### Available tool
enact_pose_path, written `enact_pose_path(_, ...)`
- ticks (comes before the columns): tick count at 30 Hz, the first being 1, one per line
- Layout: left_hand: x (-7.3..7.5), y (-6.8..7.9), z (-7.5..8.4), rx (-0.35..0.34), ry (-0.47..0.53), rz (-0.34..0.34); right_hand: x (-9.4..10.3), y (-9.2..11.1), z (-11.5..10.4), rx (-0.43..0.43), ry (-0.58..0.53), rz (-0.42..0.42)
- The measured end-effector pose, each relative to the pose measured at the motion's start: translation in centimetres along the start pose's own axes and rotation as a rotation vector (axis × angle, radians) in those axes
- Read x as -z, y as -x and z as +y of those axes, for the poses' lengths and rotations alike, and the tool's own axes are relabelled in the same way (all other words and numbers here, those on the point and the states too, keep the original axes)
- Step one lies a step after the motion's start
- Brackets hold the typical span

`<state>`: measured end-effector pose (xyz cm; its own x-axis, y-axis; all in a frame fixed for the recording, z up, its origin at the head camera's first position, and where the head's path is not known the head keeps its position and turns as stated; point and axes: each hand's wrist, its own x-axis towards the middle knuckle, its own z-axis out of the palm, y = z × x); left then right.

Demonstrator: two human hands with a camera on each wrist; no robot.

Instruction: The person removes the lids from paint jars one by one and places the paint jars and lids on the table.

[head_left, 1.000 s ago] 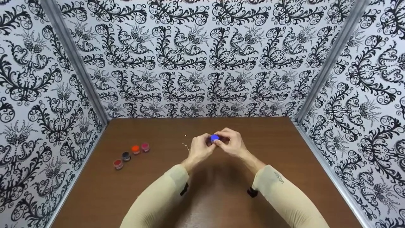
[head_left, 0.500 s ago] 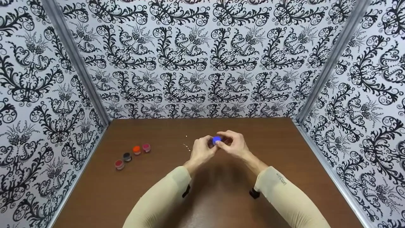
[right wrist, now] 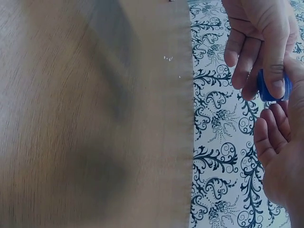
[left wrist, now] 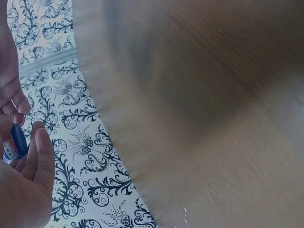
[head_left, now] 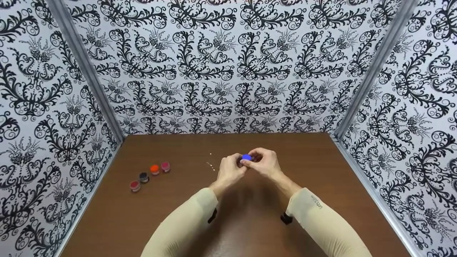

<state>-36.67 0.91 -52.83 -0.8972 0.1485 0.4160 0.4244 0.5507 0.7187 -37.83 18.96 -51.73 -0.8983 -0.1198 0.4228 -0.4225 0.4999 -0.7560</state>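
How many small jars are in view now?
5: a blue jar in the left hand and right hand; a red jar, black jar, orange jar and pink jar on the table's left. Arms may hide others.

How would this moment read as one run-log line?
left hand: holds blue-lidded jar | right hand: holds same jar | table, left of hands: red jar, black jar, orange jar, pink jar

From my remote station I see patterned black-and-white walls, grey metal corner strips and a brown desk.
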Motion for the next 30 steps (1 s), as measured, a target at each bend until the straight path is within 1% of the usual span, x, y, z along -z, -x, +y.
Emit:
enact_pose_path(5,0.1,-0.2,0.0,0.003,-0.001,-0.007,0.3,-0.1,-0.1,0.037,0.0,-0.008)
enact_pose_path(10,0.3,-0.2,-0.2,0.018,0.003,-0.035,0.6,-0.2,0.0,0.135,0.037,-0.041)
enact_pose_path(13,0.3,-0.3,-0.4,0.004,-0.013,-0.042,0.8,-0.2,0.0,0.169,0.05,-0.077)
enact_pose_path(15,0.3,-0.3,-0.5,-0.011,-0.023,-0.041,0.9,-0.2,-0.1,0.168,0.041,-0.111)
enact_pose_path(17,0.3,-0.4,-0.6,-0.032,-0.03,-0.035,1.1,-0.2,-0.1,0.156,0.008,-0.145)
enact_pose_path(22,0.4,-0.4,-0.6,-0.051,-0.019,-0.032,1.4,-0.4,-0.2,0.125,-0.068,-0.229)
enact_pose_path(26,0.5,-0.3,-0.5,-0.056,-0.019,-0.035,1.5,-0.6,-0.2,0.126,-0.068,-0.259)
enact_pose_path(30,0.5,-0.2,-0.5,-0.034,-0.017,-0.03,1.5,-0.7,-0.2,0.129,-0.071,-0.275)
